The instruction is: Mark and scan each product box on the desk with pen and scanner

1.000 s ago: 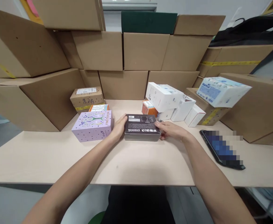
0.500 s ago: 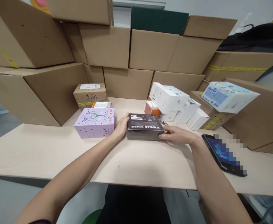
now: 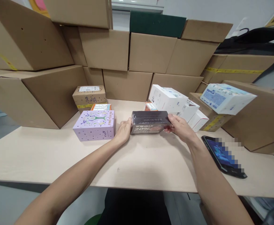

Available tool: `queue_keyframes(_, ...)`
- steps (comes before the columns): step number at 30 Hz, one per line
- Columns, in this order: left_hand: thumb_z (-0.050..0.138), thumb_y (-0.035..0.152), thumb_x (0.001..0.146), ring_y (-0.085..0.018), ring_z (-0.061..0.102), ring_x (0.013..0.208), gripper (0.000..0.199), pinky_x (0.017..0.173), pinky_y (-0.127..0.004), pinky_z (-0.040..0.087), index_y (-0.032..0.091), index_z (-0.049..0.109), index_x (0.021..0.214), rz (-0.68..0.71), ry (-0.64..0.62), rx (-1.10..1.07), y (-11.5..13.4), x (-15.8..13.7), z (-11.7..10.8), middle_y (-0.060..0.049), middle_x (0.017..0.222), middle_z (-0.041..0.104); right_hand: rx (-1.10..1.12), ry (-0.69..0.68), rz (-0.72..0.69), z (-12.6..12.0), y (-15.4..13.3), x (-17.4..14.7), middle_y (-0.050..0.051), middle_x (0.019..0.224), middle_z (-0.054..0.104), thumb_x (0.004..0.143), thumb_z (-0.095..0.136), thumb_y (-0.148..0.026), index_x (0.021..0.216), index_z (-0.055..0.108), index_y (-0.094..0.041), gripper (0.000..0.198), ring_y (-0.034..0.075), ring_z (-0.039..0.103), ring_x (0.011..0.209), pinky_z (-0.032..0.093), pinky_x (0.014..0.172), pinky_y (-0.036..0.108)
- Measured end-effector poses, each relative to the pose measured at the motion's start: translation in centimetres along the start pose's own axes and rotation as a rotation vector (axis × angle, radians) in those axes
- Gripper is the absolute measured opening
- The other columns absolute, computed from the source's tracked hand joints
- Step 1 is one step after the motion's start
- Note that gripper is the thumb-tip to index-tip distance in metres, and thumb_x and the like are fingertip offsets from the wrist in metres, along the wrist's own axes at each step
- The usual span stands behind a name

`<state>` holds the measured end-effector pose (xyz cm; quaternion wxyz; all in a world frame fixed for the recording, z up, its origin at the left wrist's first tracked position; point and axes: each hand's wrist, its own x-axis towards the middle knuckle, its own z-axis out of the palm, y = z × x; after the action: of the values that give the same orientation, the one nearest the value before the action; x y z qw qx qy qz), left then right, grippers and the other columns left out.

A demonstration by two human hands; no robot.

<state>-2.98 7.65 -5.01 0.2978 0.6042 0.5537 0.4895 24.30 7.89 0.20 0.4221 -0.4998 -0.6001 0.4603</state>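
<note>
Between my two hands is a dark, glossy-wrapped box (image 3: 149, 121), tipped so that a printed side with "20%" faces me. My left hand (image 3: 124, 130) grips its left end, and my right hand (image 3: 179, 126) is closed on its right end, thumb on top. Whether the box's lower edge touches the table is hard to tell. Just left of my left hand stands a purple box (image 3: 96, 125) marked "FIND TEA". Behind the dark box, a small orange box (image 3: 150, 106) is partly hidden.
White boxes (image 3: 168, 97) are stacked behind my right hand. A tissue pack (image 3: 226, 97) rests on a carton at right. A phone-like device (image 3: 222, 156) lies on the table (image 3: 146, 165). Large cardboard boxes (image 3: 127, 84) wall the back and sides. A small labelled carton (image 3: 89, 96) stands behind the purple box.
The dark box has been turned over from its text-covered top, so a different printed side faces me. My right hand has moved up along its right end; my left hand stays at the left end.
</note>
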Motion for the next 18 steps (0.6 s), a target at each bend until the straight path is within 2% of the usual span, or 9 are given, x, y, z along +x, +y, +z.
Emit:
queue_keyframes(4, 0.034, 0.062, 0.096, -0.025, 0.06, 0.071, 0.06, 0.081, -0.037, 0.049, 0.024, 0.052, 0.053, 0.033, -0.114, 0.061, 0.3, -0.1, -0.6, -0.004, 0.056, 0.056, 0.03, -0.002, 0.016, 0.4, 0.4, 0.2, 0.003, 0.082, 0.062, 0.084, 0.057, -0.071, 0.091, 0.053, -0.025, 0.047, 0.015, 0.06, 0.065, 0.049, 0.058, 0.029)
queue_keyframes(7, 0.033, 0.058, 0.097, -0.022, 0.058, 0.062, 0.057, 0.07, -0.033, 0.049, 0.023, 0.058, 0.061, 0.002, -0.152, 0.003, -0.1, 0.2, -0.7, -0.002, 0.052, 0.054, 0.054, -0.03, 0.028, 0.8, 0.5, 0.1, 0.004, 0.096, 0.065, 0.083, 0.063, -0.065, 0.097, 0.052, -0.025, 0.044, 0.014, 0.062, 0.068, 0.05, 0.059, 0.028)
queue_keyframes(9, 0.036, 0.052, 0.096, -0.02, 0.058, 0.059, 0.048, 0.063, -0.031, 0.048, 0.021, 0.064, 0.073, -0.039, -0.144, -0.084, -0.5, 0.4, -0.5, -0.002, 0.059, 0.061, 0.01, -0.048, 0.029, 0.9, 0.6, 0.0, 0.004, 0.101, 0.065, 0.082, 0.068, -0.06, 0.106, 0.053, -0.025, 0.045, 0.013, 0.062, 0.07, 0.05, 0.059, 0.027)
queue_keyframes(12, 0.041, 0.037, 0.091, -0.017, 0.059, 0.056, 0.034, 0.057, -0.029, 0.048, 0.02, 0.068, 0.103, -0.112, -0.129, -0.208, -0.9, 0.6, 0.2, -0.002, 0.071, 0.068, -0.104, -0.134, 0.056, 0.9, 1.2, 0.0, 0.005, 0.106, 0.066, 0.08, 0.073, -0.051, 0.121, 0.053, -0.026, 0.052, 0.013, 0.063, 0.069, 0.052, 0.061, 0.028)
queue_keyframes(14, 0.049, 0.027, 0.082, -0.017, 0.062, 0.058, 0.039, 0.058, -0.029, 0.05, 0.019, 0.064, 0.117, -0.15, -0.125, -0.245, -1.0, 0.6, 0.8, -0.003, 0.076, 0.071, -0.161, -0.16, 0.091, 0.9, 1.8, 0.2, 0.006, 0.105, 0.066, 0.079, 0.073, -0.048, 0.122, 0.054, -0.025, 0.053, 0.014, 0.064, 0.067, 0.052, 0.06, 0.029)
queue_keyframes(18, 0.06, 0.011, 0.064, -0.021, 0.07, 0.082, 0.053, 0.073, -0.033, 0.057, 0.016, 0.063, 0.117, -0.142, -0.152, -0.304, -1.0, 0.4, 1.4, -0.009, 0.105, 0.074, -0.207, -0.105, 0.085, 0.9, 2.9, 0.6, 0.006, 0.098, 0.068, 0.082, 0.068, -0.05, 0.115, 0.059, -0.022, 0.044, 0.014, 0.063, 0.062, 0.049, 0.054, 0.027)
